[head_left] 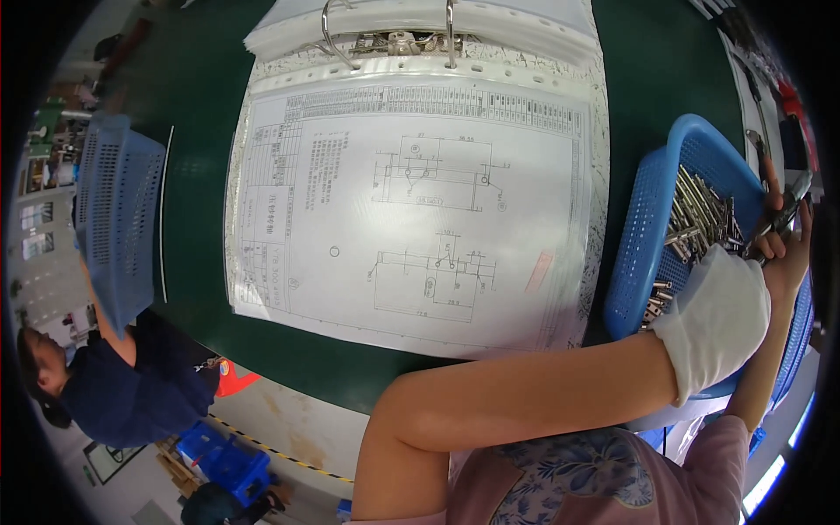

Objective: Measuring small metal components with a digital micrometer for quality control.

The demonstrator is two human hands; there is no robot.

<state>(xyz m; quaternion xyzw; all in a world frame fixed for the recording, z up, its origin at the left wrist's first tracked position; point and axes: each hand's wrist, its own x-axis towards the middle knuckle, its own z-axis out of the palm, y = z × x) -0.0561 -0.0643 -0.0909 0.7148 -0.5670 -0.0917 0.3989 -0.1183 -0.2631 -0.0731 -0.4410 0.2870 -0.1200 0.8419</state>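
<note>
My left arm reaches to the right, ending in a white glove [717,319] over the near edge of a blue plastic basket [623,267]. The fingers of my left hand are hidden. Inside the basket lie several slim metal pins [700,206] and a group of shorter metal pieces [656,302]. At the far right, my bare right hand [787,258] is closed around a dark metal tool [794,194], whose exact kind I cannot make out. Left of the basket, a ring binder [449,39] is open at a technical drawing [350,236] in a clear sleeve.
A green tabletop [652,79] carries the binder and basket. At the left, another blue basket [122,210] has a co-worker's arm [105,306] against it. More tools [754,140] lie at the right rim. Blue stools [227,464] stand on the floor.
</note>
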